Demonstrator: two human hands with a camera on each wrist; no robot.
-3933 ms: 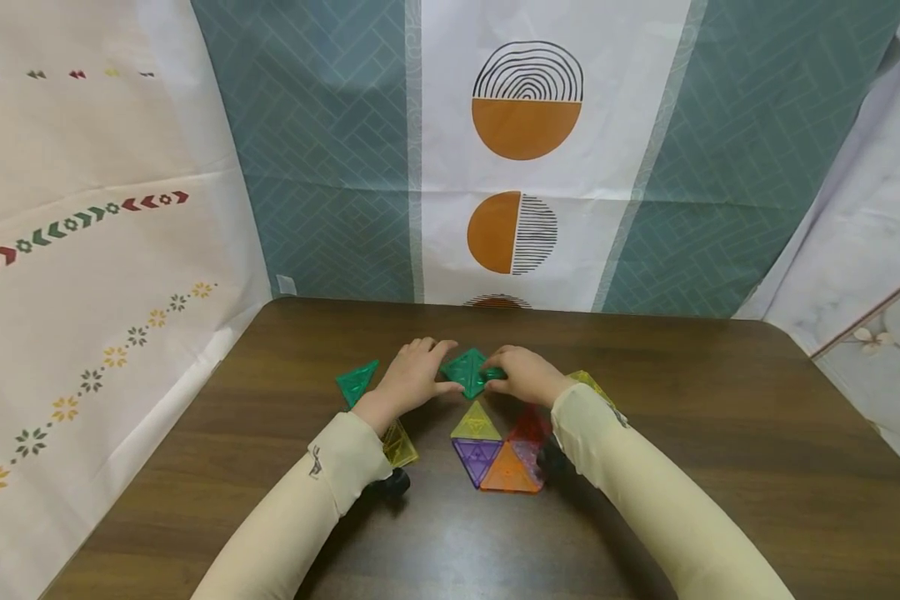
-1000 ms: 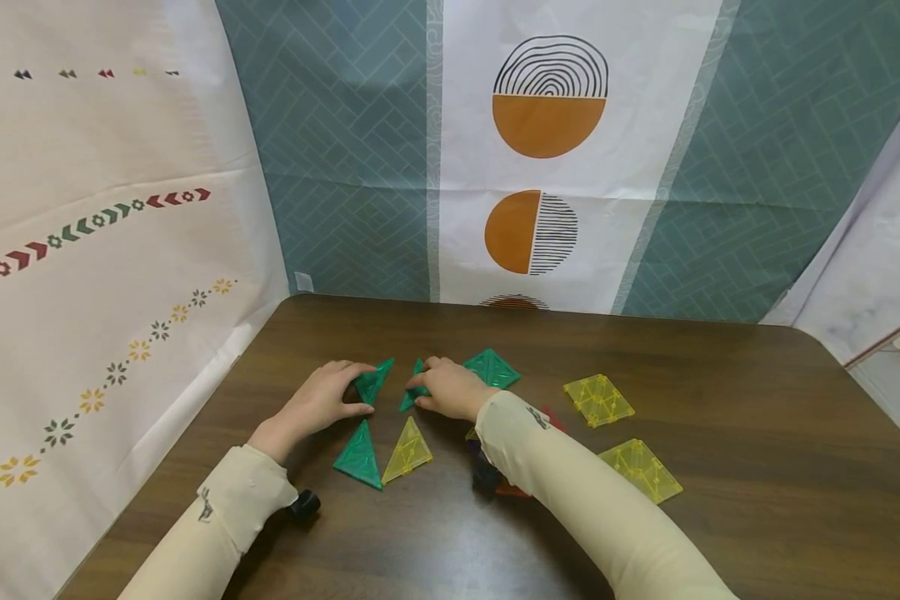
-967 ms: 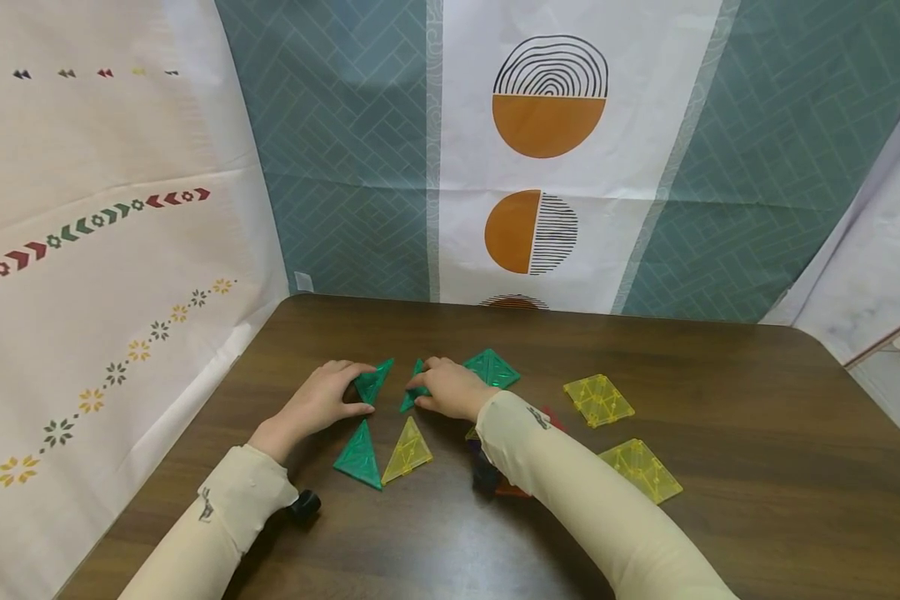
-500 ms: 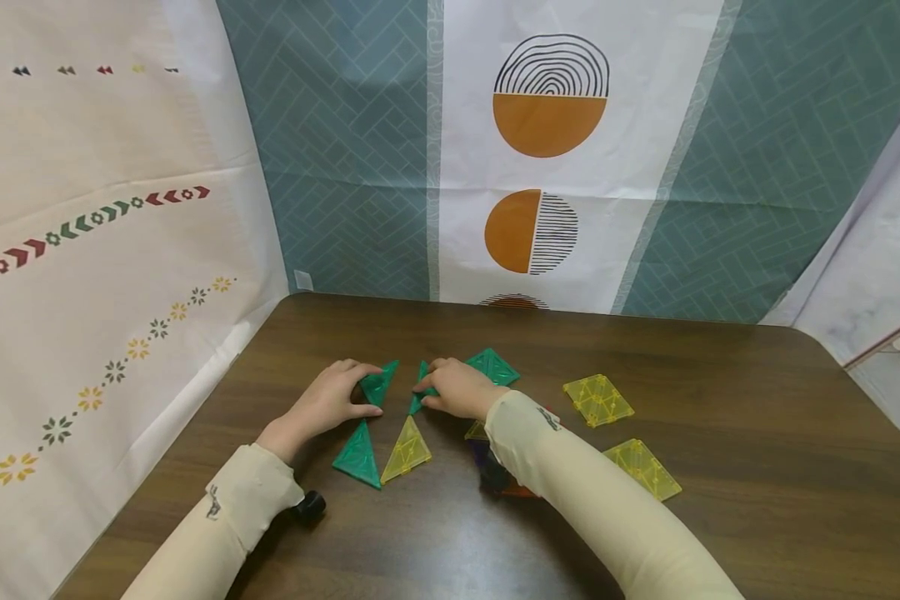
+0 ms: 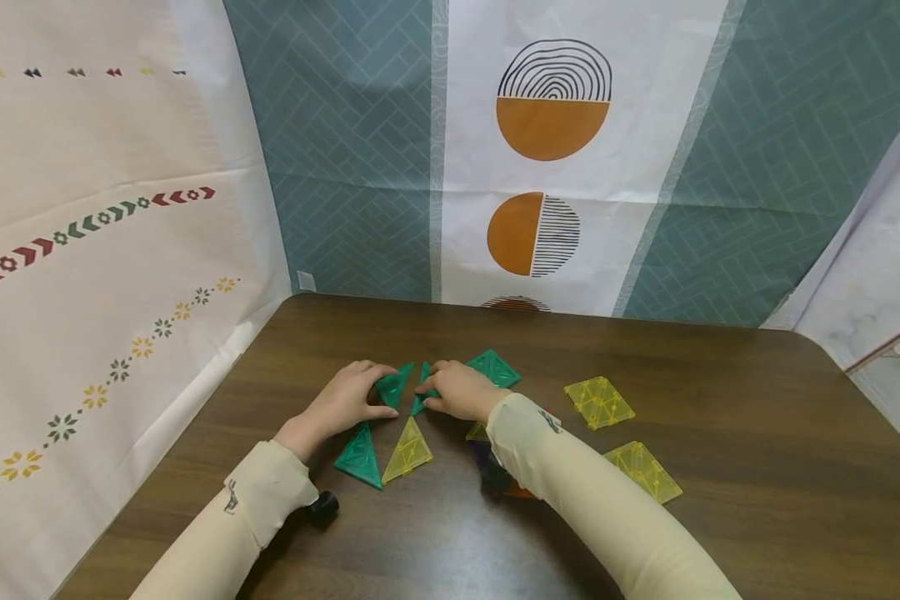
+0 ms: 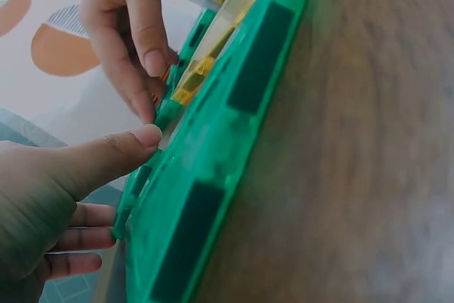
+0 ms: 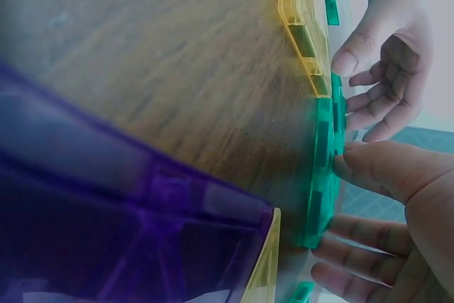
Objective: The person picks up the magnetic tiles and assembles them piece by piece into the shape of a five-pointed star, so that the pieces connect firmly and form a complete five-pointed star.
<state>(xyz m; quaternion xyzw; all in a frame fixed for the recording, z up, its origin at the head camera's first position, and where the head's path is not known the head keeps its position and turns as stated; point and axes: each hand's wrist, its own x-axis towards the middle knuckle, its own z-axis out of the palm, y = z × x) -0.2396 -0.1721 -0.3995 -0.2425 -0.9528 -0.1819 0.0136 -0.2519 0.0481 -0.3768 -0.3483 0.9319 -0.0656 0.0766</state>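
Observation:
Between the thumb and fingers of my left hand (image 5: 348,397) is a green triangle magnetic tile (image 5: 394,386), lying at the left of the table's middle. A short gap to its right, my right hand (image 5: 461,389) pinches a second green triangle tile, partly hidden by the fingers; the right wrist view shows this tile (image 7: 320,186) low along the tabletop. Just in front of the two lie a third, green triangle tile (image 5: 357,457) and a yellow triangle tile (image 5: 408,452), their near corners almost meeting.
Behind my right hand rests a green diamond of tiles (image 5: 495,368). Two yellow tile pieces (image 5: 598,401) lie to the right, one partly under the right sleeve. That forearm covers much of a multicoloured group with a purple tile (image 7: 106,232). Fabric hangs behind the table.
Both hands have left the green diamond for the triangles on the left. Over the last second my left hand slides its green tile rightward, narrowing the gap; the right hand shifts slightly right.

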